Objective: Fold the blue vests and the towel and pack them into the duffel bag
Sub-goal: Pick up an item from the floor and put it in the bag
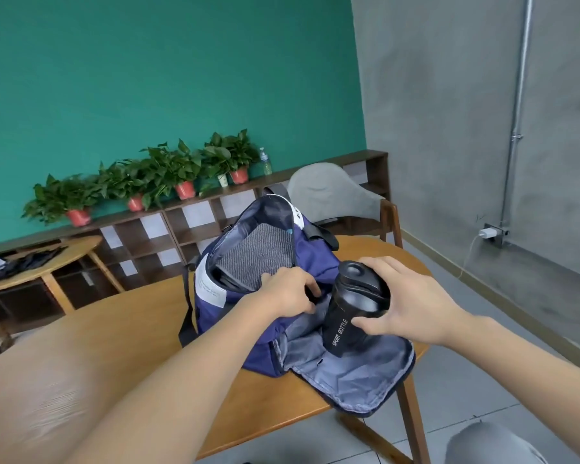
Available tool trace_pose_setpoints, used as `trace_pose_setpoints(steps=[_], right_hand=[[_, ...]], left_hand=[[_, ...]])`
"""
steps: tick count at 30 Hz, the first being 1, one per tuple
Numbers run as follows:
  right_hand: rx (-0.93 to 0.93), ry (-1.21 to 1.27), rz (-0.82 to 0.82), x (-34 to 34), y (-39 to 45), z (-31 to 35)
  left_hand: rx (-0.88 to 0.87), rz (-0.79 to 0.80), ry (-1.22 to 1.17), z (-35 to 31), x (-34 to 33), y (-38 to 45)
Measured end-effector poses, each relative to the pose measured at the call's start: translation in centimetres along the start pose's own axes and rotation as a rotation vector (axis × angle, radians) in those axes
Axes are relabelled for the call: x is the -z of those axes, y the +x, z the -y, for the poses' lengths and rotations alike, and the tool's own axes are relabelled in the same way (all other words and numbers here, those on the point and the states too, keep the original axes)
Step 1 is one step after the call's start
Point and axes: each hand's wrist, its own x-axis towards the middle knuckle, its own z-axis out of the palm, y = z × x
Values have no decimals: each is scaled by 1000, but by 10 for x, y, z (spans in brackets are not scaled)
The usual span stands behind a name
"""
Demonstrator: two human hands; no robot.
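Observation:
A navy duffel bag (265, 333) lies open on the wooden table (121, 333), its grey-lined flap (355, 376) folded toward me. Inside the main compartment lies a folded grey towel (258, 252). My right hand (412, 303) grips a black bottle (352, 306) marked SPORT BOTTLE near its lid, the bottle's base down in the bag's near opening. My left hand (288, 291) curls its fingers over the bag's inner edge beside the bottle. No blue vests are visible; what lies under the towel is hidden.
A grey chair (335, 192) stands behind the table. A low shelf (168, 229) with potted plants (161, 172) runs along the green wall. A second wooden table (47, 262) with dark cloth stands at left. A charger cable (469, 252) hangs at right.

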Motion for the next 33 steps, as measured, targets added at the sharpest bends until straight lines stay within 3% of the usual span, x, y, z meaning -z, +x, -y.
trace_pose_setpoints(steps=[8, 15, 18, 24, 27, 33], right_hand=[[60, 54, 8, 2, 22, 2], [133, 332, 0, -8, 70, 29], [128, 431, 74, -34, 73, 35], [-177, 841, -24, -93, 62, 39], [-327, 976, 13, -117, 57, 37], [-345, 980, 96, -127, 50, 32]], left_hand=[[-96, -29, -371, 19, 99, -2], [-56, -40, -383, 14, 158, -8], [-51, -63, -404, 9, 166, -10], [-97, -65, -345, -6, 164, -18], [-76, -80, -354, -7, 168, -22], [-101, -55, -285, -14, 169, -19]])
